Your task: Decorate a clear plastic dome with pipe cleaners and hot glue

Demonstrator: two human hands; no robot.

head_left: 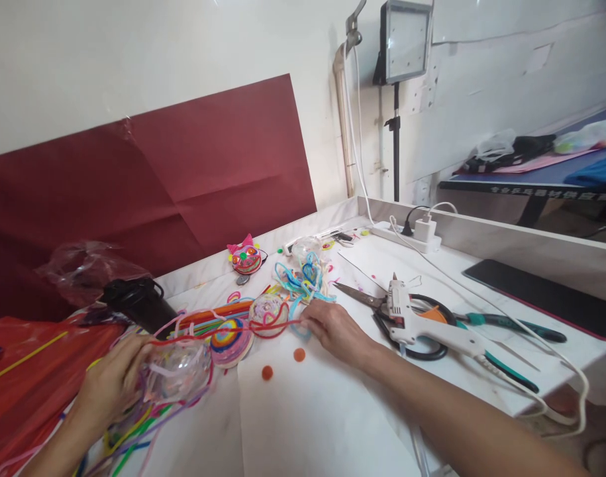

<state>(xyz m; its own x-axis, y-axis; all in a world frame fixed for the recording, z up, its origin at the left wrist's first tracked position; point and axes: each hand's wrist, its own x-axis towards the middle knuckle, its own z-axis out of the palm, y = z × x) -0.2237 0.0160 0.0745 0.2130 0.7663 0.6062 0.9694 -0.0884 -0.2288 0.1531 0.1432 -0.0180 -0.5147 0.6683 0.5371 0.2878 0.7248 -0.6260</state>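
Observation:
A red pipe cleaner (198,333) stretches sideways between my two hands above the worktop. My left hand (114,372) has its fingers closed at its left end, beside a clear plastic ball (181,371). At the right end, my right hand (330,331) pinches it between thumb and fingers. Behind the strand sit a ball wound in rainbow colours (230,343) and a cream ball with pink strands (267,313). Two small orange-brown discs, a nearer disc (267,373) and a farther disc (299,355), lie below on white paper (322,417).
To the right lie a white glue gun (422,324), black-handled scissors (357,295), green-handled pliers (516,324) and a black phone-like slab (541,295). A cable crosses from the power strip (426,238). Tangled blue strands (307,275) and a pink cat-faced ornament (246,257) stand farther back.

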